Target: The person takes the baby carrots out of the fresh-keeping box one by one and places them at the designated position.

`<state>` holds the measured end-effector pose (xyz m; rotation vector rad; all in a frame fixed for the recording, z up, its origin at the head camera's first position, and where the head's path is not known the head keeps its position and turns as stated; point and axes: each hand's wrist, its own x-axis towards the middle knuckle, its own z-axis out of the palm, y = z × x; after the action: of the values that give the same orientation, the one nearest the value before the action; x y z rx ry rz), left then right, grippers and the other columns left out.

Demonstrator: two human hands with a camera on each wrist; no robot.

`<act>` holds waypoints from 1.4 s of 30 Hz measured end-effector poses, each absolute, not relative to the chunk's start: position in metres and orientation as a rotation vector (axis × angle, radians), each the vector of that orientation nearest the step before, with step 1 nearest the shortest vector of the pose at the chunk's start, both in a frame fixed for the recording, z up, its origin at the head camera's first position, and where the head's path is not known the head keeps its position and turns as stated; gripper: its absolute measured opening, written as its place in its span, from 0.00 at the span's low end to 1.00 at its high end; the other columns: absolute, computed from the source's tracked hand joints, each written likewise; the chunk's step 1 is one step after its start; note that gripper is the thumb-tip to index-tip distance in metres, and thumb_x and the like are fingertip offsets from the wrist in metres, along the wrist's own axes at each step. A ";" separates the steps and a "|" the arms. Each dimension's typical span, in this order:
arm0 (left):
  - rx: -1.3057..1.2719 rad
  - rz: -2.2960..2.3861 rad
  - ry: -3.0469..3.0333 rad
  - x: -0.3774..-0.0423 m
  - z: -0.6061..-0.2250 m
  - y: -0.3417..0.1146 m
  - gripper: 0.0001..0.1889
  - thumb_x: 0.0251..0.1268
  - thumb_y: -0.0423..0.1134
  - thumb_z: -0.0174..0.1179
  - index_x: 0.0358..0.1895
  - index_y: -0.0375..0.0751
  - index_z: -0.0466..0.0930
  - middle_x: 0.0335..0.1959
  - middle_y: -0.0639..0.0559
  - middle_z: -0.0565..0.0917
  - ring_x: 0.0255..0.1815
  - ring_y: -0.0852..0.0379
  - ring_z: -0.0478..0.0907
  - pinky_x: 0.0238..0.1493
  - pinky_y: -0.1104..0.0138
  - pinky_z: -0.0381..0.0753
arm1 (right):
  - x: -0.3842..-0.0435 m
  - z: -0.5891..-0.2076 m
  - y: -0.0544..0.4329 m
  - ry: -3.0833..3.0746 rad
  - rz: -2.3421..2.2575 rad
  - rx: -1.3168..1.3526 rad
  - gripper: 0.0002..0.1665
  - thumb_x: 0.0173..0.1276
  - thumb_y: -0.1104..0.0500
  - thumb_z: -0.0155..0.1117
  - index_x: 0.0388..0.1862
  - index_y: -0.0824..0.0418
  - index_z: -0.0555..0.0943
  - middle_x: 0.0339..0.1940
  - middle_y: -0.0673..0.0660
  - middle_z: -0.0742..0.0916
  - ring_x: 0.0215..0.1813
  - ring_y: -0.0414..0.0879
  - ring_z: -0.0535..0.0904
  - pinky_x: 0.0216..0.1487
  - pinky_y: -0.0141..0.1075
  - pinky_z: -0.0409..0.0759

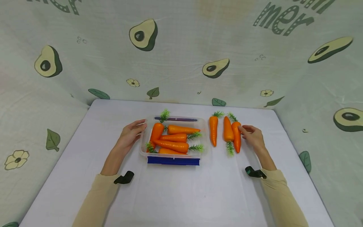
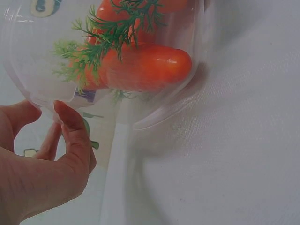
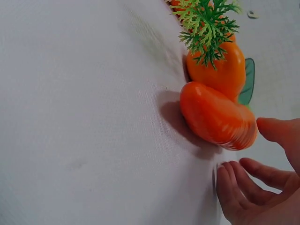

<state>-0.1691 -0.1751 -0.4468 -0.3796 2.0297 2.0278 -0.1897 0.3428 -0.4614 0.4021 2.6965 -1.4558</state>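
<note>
A clear plastic food container (image 1: 205,138) stands on the table with several orange toy carrots (image 1: 172,145) with green tops inside. At its left rim, my left hand (image 1: 131,135) pinches the edge between thumb and fingers; the left wrist view shows the hand (image 2: 56,159) at the container's corner. Right of the container lie three more carrots. Beside the rightmost carrot (image 1: 236,135) is my right hand (image 1: 252,135), its thumb at the carrot's side. In the right wrist view the fingers of this hand (image 3: 262,187) are spread around a gap, beside the nearest carrot (image 3: 215,117).
A blue locking flap (image 1: 173,161) hangs out along the container's front side, and a darker one (image 1: 175,119) is at the back. The white table (image 1: 175,195) meets a cloth backdrop (image 1: 175,56) printed with avocados and leaves at the back and sides.
</note>
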 end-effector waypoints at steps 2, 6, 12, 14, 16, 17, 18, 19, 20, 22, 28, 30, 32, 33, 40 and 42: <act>-0.379 2.027 2.030 -0.169 -0.448 -0.175 0.32 0.75 0.51 0.62 0.76 0.45 0.68 0.71 0.47 0.72 0.65 0.50 0.69 0.66 0.64 0.68 | -0.189 -0.460 0.342 2.707 -1.447 0.384 0.41 0.77 0.39 0.60 0.72 0.71 0.72 0.65 0.73 0.80 0.53 0.55 0.83 0.42 0.22 0.79; -0.375 2.031 2.027 -0.169 -0.447 -0.176 0.32 0.74 0.51 0.63 0.76 0.45 0.68 0.68 0.49 0.73 0.65 0.51 0.69 0.61 0.67 0.70 | -0.189 -0.456 0.339 2.775 -1.387 0.350 0.37 0.79 0.41 0.58 0.71 0.69 0.73 0.66 0.71 0.79 0.62 0.62 0.79 0.49 0.27 0.79; -0.345 2.047 2.018 -0.167 -0.443 -0.178 0.33 0.76 0.49 0.61 0.78 0.42 0.65 0.67 0.47 0.73 0.63 0.50 0.70 0.55 0.71 0.73 | -0.189 -0.443 0.327 2.862 -1.377 0.280 0.32 0.79 0.44 0.59 0.68 0.68 0.76 0.63 0.69 0.81 0.65 0.64 0.76 0.65 0.53 0.75; -0.343 2.050 2.013 -0.166 -0.442 -0.179 0.33 0.76 0.49 0.61 0.78 0.41 0.65 0.68 0.46 0.73 0.63 0.50 0.70 0.55 0.72 0.73 | -0.188 -0.438 0.322 2.882 -1.372 0.254 0.32 0.79 0.44 0.59 0.67 0.68 0.76 0.61 0.69 0.82 0.63 0.62 0.77 0.65 0.51 0.75; -0.344 2.051 2.008 -0.165 -0.442 -0.179 0.33 0.77 0.48 0.61 0.78 0.41 0.65 0.68 0.47 0.73 0.63 0.50 0.70 0.56 0.72 0.73 | -0.188 -0.434 0.317 2.899 -1.368 0.216 0.30 0.79 0.46 0.59 0.67 0.68 0.76 0.60 0.69 0.83 0.62 0.61 0.77 0.64 0.49 0.76; -0.343 2.052 2.004 -0.165 -0.441 -0.179 0.33 0.77 0.48 0.61 0.78 0.41 0.65 0.68 0.47 0.73 0.64 0.50 0.70 0.56 0.71 0.72 | -0.188 -0.432 0.314 2.907 -1.370 0.200 0.30 0.79 0.46 0.60 0.66 0.68 0.77 0.60 0.68 0.83 0.61 0.60 0.78 0.64 0.48 0.76; -0.344 2.052 2.001 -0.165 -0.441 -0.179 0.33 0.76 0.48 0.61 0.78 0.42 0.65 0.68 0.47 0.73 0.64 0.50 0.69 0.57 0.71 0.72 | -0.187 -0.430 0.311 2.914 -1.370 0.180 0.29 0.79 0.47 0.60 0.66 0.68 0.77 0.59 0.68 0.83 0.60 0.60 0.78 0.64 0.48 0.76; -0.344 2.051 1.999 -0.164 -0.441 -0.178 0.33 0.76 0.48 0.61 0.78 0.43 0.65 0.68 0.48 0.73 0.64 0.50 0.69 0.58 0.71 0.72 | -0.187 -0.428 0.309 2.922 -1.377 0.157 0.28 0.79 0.48 0.60 0.65 0.69 0.77 0.59 0.68 0.84 0.60 0.59 0.78 0.64 0.48 0.76; -0.342 2.050 1.998 -0.164 -0.441 -0.179 0.33 0.76 0.49 0.61 0.78 0.43 0.65 0.68 0.48 0.73 0.64 0.50 0.69 0.58 0.71 0.72 | -0.186 -0.426 0.306 2.931 -1.380 0.130 0.28 0.79 0.49 0.61 0.64 0.69 0.78 0.58 0.68 0.84 0.60 0.59 0.79 0.65 0.49 0.76; -0.341 2.051 1.993 -0.164 -0.441 -0.179 0.33 0.76 0.49 0.61 0.78 0.44 0.65 0.67 0.49 0.73 0.64 0.50 0.69 0.58 0.71 0.72 | -0.185 -0.423 0.301 2.946 -1.393 0.080 0.26 0.79 0.51 0.62 0.63 0.70 0.78 0.57 0.68 0.84 0.59 0.59 0.79 0.65 0.51 0.75; -0.336 2.044 2.003 -0.164 -0.443 -0.179 0.32 0.76 0.50 0.61 0.78 0.44 0.66 0.63 0.54 0.75 0.63 0.51 0.69 0.56 0.73 0.72 | -0.183 -0.413 0.284 2.976 -1.396 -0.065 0.22 0.78 0.55 0.64 0.60 0.71 0.80 0.55 0.68 0.85 0.58 0.60 0.79 0.65 0.53 0.75; -0.335 2.047 2.004 -0.164 -0.443 -0.180 0.32 0.76 0.50 0.61 0.78 0.44 0.66 0.62 0.55 0.75 0.63 0.50 0.69 0.55 0.73 0.72 | -0.183 -0.410 0.279 2.976 -1.404 -0.117 0.21 0.77 0.57 0.64 0.59 0.71 0.80 0.54 0.68 0.85 0.57 0.60 0.80 0.64 0.53 0.76; -0.331 2.049 2.002 -0.165 -0.444 -0.180 0.32 0.76 0.50 0.61 0.78 0.44 0.66 0.61 0.55 0.75 0.64 0.50 0.69 0.55 0.73 0.72 | -0.182 -0.407 0.274 2.972 -1.404 -0.166 0.20 0.77 0.57 0.65 0.59 0.71 0.81 0.54 0.67 0.86 0.56 0.59 0.80 0.63 0.43 0.78; -0.330 2.057 1.996 -0.165 -0.443 -0.179 0.32 0.76 0.49 0.61 0.78 0.44 0.66 0.62 0.54 0.75 0.64 0.50 0.69 0.55 0.73 0.73 | -0.182 -0.406 0.271 2.973 -1.406 -0.193 0.20 0.77 0.57 0.65 0.58 0.71 0.81 0.53 0.67 0.86 0.56 0.59 0.81 0.61 0.42 0.79; -0.319 2.072 1.988 -0.166 -0.441 -0.177 0.33 0.76 0.49 0.61 0.78 0.41 0.65 0.62 0.52 0.76 0.62 0.51 0.71 0.53 0.73 0.73 | -0.176 -0.396 0.252 2.941 -1.426 -0.294 0.19 0.75 0.57 0.67 0.58 0.68 0.81 0.51 0.63 0.86 0.54 0.56 0.82 0.59 0.46 0.80; -0.319 2.068 1.991 -0.165 -0.441 -0.176 0.33 0.76 0.49 0.61 0.78 0.42 0.65 0.61 0.53 0.77 0.62 0.51 0.70 0.53 0.73 0.73 | -0.175 -0.394 0.246 2.928 -1.435 -0.338 0.20 0.74 0.59 0.68 0.58 0.69 0.81 0.51 0.64 0.86 0.54 0.56 0.82 0.60 0.51 0.79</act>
<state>-0.1655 -0.1763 -0.4406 -0.3194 1.9910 2.0680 -0.1746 0.2463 -0.3942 -0.3380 2.9282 -1.4346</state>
